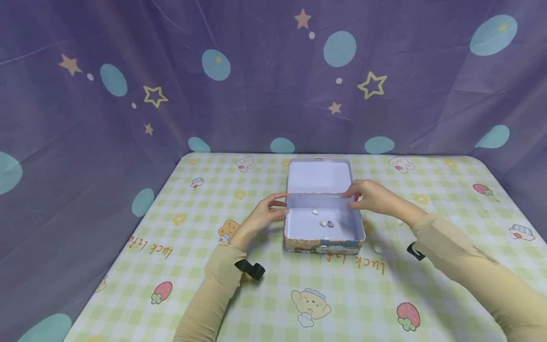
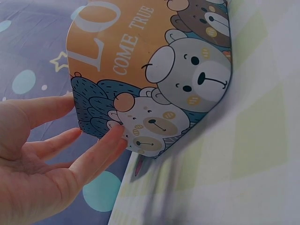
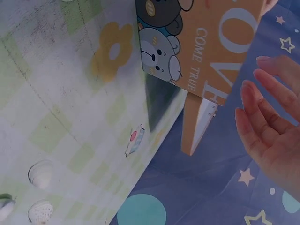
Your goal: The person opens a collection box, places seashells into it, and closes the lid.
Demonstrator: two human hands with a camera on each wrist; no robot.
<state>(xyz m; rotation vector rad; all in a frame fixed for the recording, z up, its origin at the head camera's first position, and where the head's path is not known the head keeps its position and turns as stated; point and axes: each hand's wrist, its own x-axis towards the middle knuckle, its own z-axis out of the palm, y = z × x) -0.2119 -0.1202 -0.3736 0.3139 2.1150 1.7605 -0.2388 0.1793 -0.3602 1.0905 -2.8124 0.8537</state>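
An open tin box with cartoon bears stands mid-table, its lid tipped back. Inside it lie several small shells, pale ones and a darker one. At the box's left side is my left hand; in the left wrist view its extended fingertips touch the printed wall. My right hand hovers by the back right corner near the hinge, partly over the box. Seen from the right wrist, that hand's fingers are loosely bent, with a gap to the box and nothing between them.
More shells lie on the checked tablecloth right of the box, one a white shell near its front right corner. A purple curtain with stars hangs behind the table's far edge.
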